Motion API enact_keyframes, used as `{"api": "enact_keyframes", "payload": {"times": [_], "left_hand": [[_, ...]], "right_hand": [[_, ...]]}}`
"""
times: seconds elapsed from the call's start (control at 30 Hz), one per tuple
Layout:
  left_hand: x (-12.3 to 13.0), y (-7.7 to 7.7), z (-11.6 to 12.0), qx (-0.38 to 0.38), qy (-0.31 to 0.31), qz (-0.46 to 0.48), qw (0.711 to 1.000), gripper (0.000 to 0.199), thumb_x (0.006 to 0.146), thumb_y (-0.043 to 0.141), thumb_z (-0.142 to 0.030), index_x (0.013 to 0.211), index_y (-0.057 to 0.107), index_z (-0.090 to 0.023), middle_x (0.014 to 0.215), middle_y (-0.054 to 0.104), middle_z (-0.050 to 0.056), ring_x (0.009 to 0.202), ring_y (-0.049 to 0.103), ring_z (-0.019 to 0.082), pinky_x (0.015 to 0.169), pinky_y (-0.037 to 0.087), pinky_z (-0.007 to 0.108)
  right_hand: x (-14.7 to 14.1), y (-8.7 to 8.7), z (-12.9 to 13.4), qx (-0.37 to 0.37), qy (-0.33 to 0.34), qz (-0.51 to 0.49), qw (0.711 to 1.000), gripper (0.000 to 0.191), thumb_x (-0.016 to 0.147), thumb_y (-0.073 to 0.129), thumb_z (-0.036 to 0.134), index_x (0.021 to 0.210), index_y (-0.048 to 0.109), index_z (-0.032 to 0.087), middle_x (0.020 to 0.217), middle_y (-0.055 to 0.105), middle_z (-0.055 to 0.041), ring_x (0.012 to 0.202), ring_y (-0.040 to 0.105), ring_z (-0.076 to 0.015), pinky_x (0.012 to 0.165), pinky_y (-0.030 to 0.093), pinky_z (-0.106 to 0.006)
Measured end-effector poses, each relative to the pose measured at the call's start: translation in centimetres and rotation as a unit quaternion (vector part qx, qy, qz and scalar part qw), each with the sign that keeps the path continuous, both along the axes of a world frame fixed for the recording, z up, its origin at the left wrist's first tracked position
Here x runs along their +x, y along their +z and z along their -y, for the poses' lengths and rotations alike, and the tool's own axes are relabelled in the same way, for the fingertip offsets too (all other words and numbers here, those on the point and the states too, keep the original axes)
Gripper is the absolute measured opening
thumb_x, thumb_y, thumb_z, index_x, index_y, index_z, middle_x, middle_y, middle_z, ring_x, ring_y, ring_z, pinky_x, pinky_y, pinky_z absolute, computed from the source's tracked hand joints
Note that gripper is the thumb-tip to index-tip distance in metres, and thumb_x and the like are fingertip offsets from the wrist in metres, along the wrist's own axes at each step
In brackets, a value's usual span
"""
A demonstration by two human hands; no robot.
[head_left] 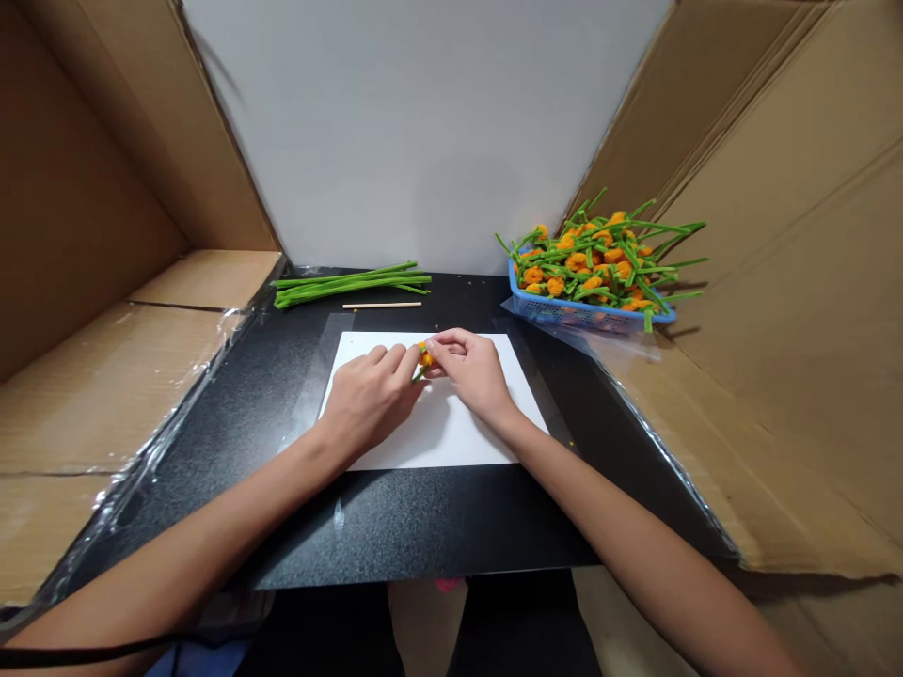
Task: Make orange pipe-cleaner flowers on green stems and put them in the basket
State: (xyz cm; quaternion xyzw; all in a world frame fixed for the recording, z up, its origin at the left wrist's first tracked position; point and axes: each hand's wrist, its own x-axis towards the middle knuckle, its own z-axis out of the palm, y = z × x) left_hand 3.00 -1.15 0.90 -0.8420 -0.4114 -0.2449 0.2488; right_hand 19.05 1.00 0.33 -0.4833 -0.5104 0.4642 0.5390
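Between my two hands is a small orange pipe-cleaner pumpkin with a green stem, mostly covered by fingers. My left hand is closed around its left side, knuckles up. From the right, my right hand pinches it between thumb and fingers. Both hands are just above a white sheet of paper taped to the black table. A short green piece pokes out below the fingers; whether it is bent or twisted, I cannot tell.
Green pipe cleaners lie in a bundle at the back left, a thin wooden stick in front of them. At the back right, a blue basket is heaped with orange-and-green pieces. Cardboard walls flank the black table.
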Motion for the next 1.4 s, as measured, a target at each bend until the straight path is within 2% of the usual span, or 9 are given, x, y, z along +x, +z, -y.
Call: {"api": "enact_keyframes", "payload": {"times": [0.17,0.33,0.5,0.63,0.8,0.97,1.1,1.27,1.4], "left_hand": [[-0.9,0.2,-0.9,-0.111,0.018,-0.019,0.993,0.018,0.098,0.054,-0.025,0.108,0.068,-0.017,0.085,0.074,0.008,0.075,0.069,0.023,0.051,0.032,0.030],[-1.1,0.0,-1.2,-0.158,0.001,-0.016,0.987,0.019,0.099,0.053,-0.023,0.109,0.068,-0.018,0.082,0.074,0.007,0.074,0.069,0.022,0.051,0.032,0.029],[-0.8,-0.1,-1.2,-0.199,0.009,0.106,0.974,0.015,0.096,0.059,-0.029,0.094,0.071,-0.019,0.083,0.075,0.006,0.074,0.068,0.022,0.058,0.037,0.028],[-1.1,0.1,-1.6,-0.259,-0.016,0.220,0.940,0.011,0.093,0.060,-0.024,0.091,0.070,-0.019,0.080,0.074,0.003,0.068,0.065,0.018,0.062,0.040,0.027],[-1.5,0.2,-2.2,-0.301,-0.042,0.278,0.911,0.011,0.090,0.061,-0.021,0.086,0.071,-0.018,0.072,0.072,0.001,0.063,0.061,0.015,0.063,0.041,0.026],[-1.6,0.4,-2.3,-0.276,-0.059,0.240,0.929,0.014,0.091,0.059,-0.021,0.085,0.071,-0.019,0.079,0.074,0.003,0.068,0.062,0.016,0.066,0.042,0.027],[-1.4,0.5,-1.9,-0.244,-0.056,0.199,0.947,0.013,0.091,0.060,-0.020,0.086,0.071,-0.018,0.078,0.074,0.004,0.066,0.062,0.017,0.063,0.040,0.027],[-1.3,0.6,-1.6,-0.257,-0.059,0.151,0.953,0.015,0.092,0.059,-0.021,0.086,0.073,-0.018,0.078,0.074,0.005,0.065,0.063,0.017,0.059,0.038,0.026],[-1.9,1.3,-1.9,-0.222,-0.072,0.003,0.972,0.025,0.094,0.051,-0.012,0.091,0.075,-0.020,0.080,0.071,0.004,0.070,0.064,0.019,0.053,0.030,0.027]], "right_hand": [[0.6,0.2,-0.1,-0.020,0.057,-0.038,0.997,0.035,0.064,0.087,0.037,0.087,0.072,0.015,0.073,0.073,-0.0026,0.070,0.072,-0.0164,0.077,0.064,-0.034],[0.6,-0.2,0.2,0.066,0.008,0.083,0.994,0.018,0.074,0.077,0.024,0.090,0.074,0.015,0.084,0.077,-0.0066,0.074,0.074,-0.0186,0.076,0.063,-0.035],[0.4,-0.3,0.7,0.160,0.010,0.192,0.968,0.013,0.082,0.070,0.017,0.094,0.075,0.016,0.091,0.078,-0.0070,0.080,0.075,-0.0187,0.078,0.062,-0.032],[0.9,0.1,0.6,0.217,0.046,0.235,0.946,0.014,0.085,0.068,0.016,0.096,0.077,0.017,0.096,0.079,-0.0075,0.083,0.074,-0.0190,0.080,0.061,-0.033],[1.5,0.5,0.3,0.209,0.091,0.250,0.941,0.015,0.087,0.065,0.017,0.096,0.077,0.019,0.095,0.079,-0.0061,0.083,0.074,-0.0186,0.078,0.060,-0.033],[1.7,0.3,0.1,0.176,0.118,0.249,0.945,0.018,0.086,0.063,0.016,0.101,0.073,0.019,0.090,0.076,-0.0044,0.081,0.071,-0.0169,0.077,0.058,-0.031],[1.5,-0.2,0.2,0.238,0.124,0.311,0.912,0.027,0.086,0.061,0.013,0.109,0.071,0.022,0.100,0.071,-0.0042,0.089,0.066,-0.0170,0.078,0.053,-0.030],[1.6,-0.5,0.3,0.276,0.052,0.417,0.864,0.008,0.088,0.067,0.020,0.090,0.074,0.022,0.095,0.067,-0.0043,0.089,0.060,-0.0193,0.078,0.046,-0.032],[1.7,-0.4,0.2,0.269,0.046,0.463,0.843,0.007,0.085,0.069,0.018,0.080,0.073,0.022,0.089,0.069,-0.0026,0.084,0.056,-0.0194,0.071,0.041,-0.032]]}}
